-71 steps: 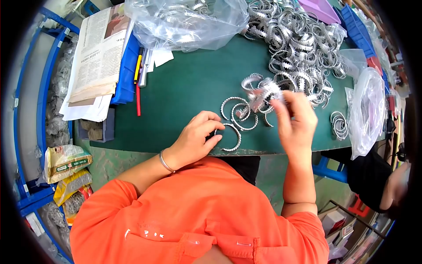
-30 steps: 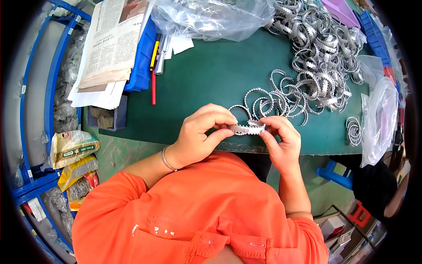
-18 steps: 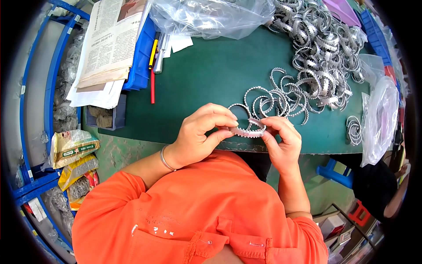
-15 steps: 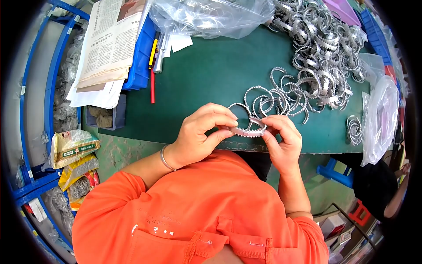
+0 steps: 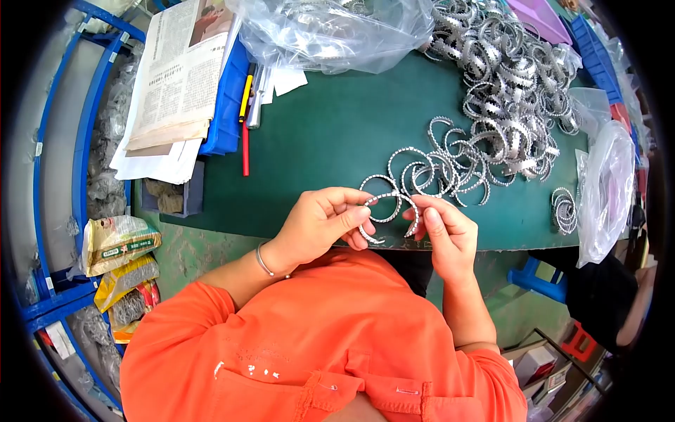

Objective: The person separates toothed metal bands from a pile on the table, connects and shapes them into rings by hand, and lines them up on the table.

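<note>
Between my two hands is a C-shaped toothed metal ring [image 5: 394, 195], its gap turned toward my body. My left hand [image 5: 329, 219] pinches its left side between thumb and fingers. On the opposite side, my right hand [image 5: 444, 228] grips it near one end, fingers closed. Just beyond my fingertips, several similar loose rings [image 5: 430, 172] lie overlapping on the green tabletop [image 5: 316, 133]. They lead up to a large heap of the same rings [image 5: 510, 84] at the back right.
A few nested rings [image 5: 564, 211] and a clear plastic bag [image 5: 606, 197] lie at the right edge. At left are a blue bin [image 5: 228, 105] with newspapers [image 5: 176, 77], and pens [image 5: 246, 98]. A blue stool [image 5: 538, 278] and a person in black [image 5: 598, 295] are at lower right.
The ring has been turned from edge-on to showing its open round face. My left fingers have shifted along it, and both hands have dropped slightly toward my body.
</note>
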### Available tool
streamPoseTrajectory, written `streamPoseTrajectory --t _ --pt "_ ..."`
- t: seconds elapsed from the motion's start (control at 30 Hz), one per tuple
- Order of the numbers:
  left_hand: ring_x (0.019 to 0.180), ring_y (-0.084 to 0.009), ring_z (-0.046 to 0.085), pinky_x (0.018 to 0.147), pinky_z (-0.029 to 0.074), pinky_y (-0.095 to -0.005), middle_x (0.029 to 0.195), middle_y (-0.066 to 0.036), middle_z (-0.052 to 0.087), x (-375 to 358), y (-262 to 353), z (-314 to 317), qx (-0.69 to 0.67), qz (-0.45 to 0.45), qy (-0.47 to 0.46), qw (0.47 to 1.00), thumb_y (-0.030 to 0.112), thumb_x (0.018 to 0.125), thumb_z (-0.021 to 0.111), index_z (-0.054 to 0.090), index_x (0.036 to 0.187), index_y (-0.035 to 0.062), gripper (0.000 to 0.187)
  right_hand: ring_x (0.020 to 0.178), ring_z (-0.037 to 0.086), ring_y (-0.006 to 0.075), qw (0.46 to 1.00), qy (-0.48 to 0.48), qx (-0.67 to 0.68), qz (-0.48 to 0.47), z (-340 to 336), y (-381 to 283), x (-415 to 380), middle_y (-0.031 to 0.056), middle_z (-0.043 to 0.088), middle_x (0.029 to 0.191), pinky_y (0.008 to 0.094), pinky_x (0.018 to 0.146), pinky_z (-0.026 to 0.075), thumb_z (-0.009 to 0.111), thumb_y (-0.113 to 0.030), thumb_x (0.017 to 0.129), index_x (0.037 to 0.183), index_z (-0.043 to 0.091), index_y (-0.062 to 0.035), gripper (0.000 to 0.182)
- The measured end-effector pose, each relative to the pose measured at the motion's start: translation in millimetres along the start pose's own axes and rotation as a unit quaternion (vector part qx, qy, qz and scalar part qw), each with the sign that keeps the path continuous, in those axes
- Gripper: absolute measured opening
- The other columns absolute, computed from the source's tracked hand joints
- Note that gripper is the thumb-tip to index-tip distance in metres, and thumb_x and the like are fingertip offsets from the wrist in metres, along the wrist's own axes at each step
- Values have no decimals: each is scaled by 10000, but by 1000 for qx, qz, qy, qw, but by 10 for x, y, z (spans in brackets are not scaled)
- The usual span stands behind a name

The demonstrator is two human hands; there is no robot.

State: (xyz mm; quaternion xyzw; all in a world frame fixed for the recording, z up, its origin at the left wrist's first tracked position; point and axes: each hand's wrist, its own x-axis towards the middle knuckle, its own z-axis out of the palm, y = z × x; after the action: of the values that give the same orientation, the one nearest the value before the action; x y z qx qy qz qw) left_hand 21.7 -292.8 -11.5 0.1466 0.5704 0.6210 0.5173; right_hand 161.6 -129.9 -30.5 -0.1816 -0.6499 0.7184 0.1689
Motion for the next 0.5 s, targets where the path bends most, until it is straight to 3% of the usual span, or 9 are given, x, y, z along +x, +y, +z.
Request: streamPoseTrajectory --t 0.17,0.3,0.5 --pt "608 -120 601 580 505 -230 778 -95 627 3 -5 -6 -19 -20 1 1000 131 913 514 565 1084 -26 237 712 567 85 1000 6 29 5 -3 6 -9 82 613 912 181 594 449 477 -40 913 1083 588 51 222" --pt "602 -122 601 577 509 -234 767 -98 624 4 -10 -2 -12 -32 1 999 146 924 497 558 1094 -33 254 712 568 83 1000 -6 24 17 16 -31 -17 83 617 912 186 611 462 528 -31 888 1105 574 49 236" --pt "659 -132 613 610 527 -241 806 -111 620 17 -47 -62 -142 -35 -15 989 169 956 426 526 1121 -59 299 694 569 85 998 -2 44 40 27 -25 -29 78 626 857 193 616 477 556 -25 872 1108 572 40 245"
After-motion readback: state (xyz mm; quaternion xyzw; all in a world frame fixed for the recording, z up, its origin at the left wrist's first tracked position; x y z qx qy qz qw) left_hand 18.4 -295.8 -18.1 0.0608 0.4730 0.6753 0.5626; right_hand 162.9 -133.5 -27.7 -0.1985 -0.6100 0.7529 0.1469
